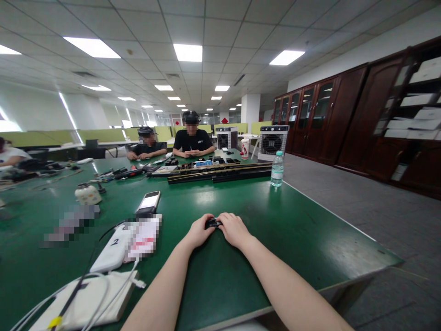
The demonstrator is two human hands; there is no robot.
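Note:
A small black object point(213, 223) with a shiny edge is held between both hands, low over the green table point(296, 230). My left hand point(200, 231) is closed on its left end, thumb toward me. From the right, my right hand point(234, 227) grips the other end, its fingers curled over the top. The fingers cover part of the object, and its exact kind is too small to tell.
Left of my arms lie a phone point(149, 203), a white power bank point(115, 248), cables and a cream box point(86, 303). A water bottle point(277, 170) stands near the right edge. Black strips point(241, 174) lie across the back. Two people sit beyond them.

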